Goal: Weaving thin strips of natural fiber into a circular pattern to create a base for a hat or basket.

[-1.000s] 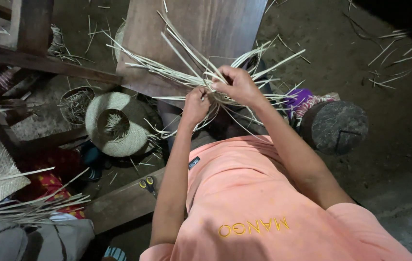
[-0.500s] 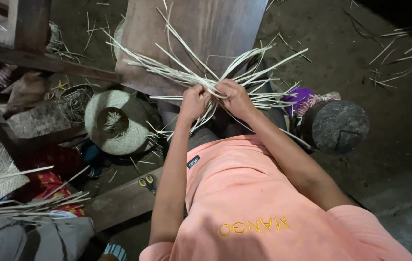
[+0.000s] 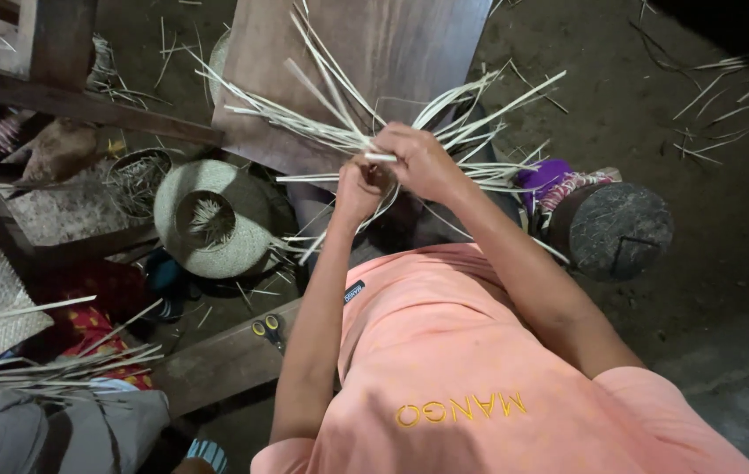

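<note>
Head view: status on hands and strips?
Left hand and right hand both gripping pale strips. Strips fan out over wooden board. Nothing blocking.

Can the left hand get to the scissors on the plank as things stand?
Probably not right away. The left hand is closed on the pale strips, together with the right hand. The yellow-handled scissors lie uncovered on the plank beside the left arm, so once the hand lets go, the way looks free.
</note>
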